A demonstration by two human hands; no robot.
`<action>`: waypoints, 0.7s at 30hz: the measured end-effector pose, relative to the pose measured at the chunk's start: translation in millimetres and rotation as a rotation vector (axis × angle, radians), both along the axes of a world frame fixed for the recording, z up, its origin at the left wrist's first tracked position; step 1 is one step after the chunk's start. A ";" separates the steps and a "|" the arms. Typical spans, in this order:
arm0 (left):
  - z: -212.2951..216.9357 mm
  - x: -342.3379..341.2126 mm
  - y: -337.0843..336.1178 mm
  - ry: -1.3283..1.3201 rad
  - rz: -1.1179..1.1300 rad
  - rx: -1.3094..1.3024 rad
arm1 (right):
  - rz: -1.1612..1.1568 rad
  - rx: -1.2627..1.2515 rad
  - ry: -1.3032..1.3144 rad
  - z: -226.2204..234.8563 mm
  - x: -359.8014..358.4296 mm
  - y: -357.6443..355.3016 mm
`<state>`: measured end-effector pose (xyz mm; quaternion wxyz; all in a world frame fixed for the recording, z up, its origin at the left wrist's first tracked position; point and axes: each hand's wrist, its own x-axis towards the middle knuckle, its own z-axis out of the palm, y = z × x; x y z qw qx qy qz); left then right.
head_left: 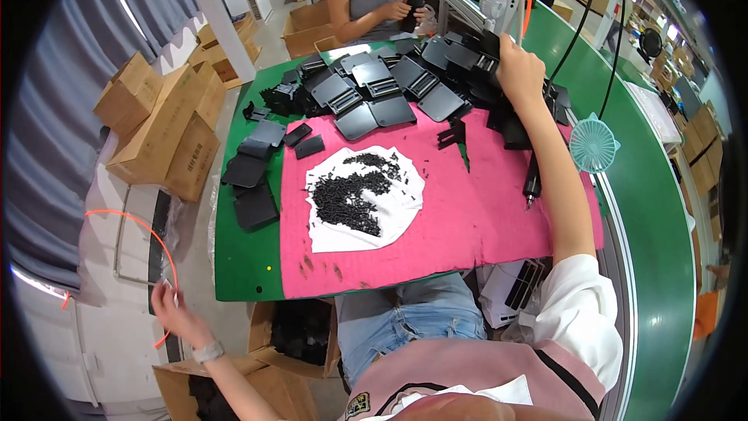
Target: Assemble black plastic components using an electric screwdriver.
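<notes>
My right hand (520, 70) reaches to the far right of the pink mat (499, 210), its fingers closed on a black plastic part (489, 45) at the edge of a heap. The hand partly hides that part. Off the table's left side, my left hand (181, 316) is held out with loosely bent fingers and no clear object in it. An orange hose (148, 228) curves past its fingertips; contact is unclear. A black electric screwdriver (532, 183) points tip-down beside my right forearm. Many small black pieces (343, 199) lie on a white cloth (405, 210).
Black plastic housings (374, 78) are heaped along the table's far edge, with more flat ones (255, 204) at left. Cardboard boxes (167, 132) stand left; an open carton (269, 323) sits below. A co-worker (370, 0) sits opposite. A teal fan (594, 144) stands by the green conveyor (654, 265).
</notes>
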<state>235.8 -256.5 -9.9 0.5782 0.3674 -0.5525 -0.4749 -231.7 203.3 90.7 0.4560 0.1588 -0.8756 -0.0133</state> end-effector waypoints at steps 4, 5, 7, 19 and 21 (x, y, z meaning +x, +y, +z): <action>52.4 -135.3 120.4 -0.068 -0.877 -0.014 | 0.432 -0.088 0.139 3.8 82.5 -43.2; 49.7 -162.4 146.0 -0.036 -1.149 -0.037 | 0.508 -0.049 0.114 1.1 105.3 -49.9; 61.2 -191.1 193.4 0.102 -1.497 0.251 | 0.673 -0.001 0.114 -5.9 147.9 -70.8; 41.8 -248.6 194.5 -0.021 -1.276 0.186 | 0.407 -0.011 -0.332 -34.2 92.2 -14.1; 36.0 -247.4 194.7 -0.026 -1.305 0.160 | 0.058 0.154 -0.484 -41.5 66.4 5.0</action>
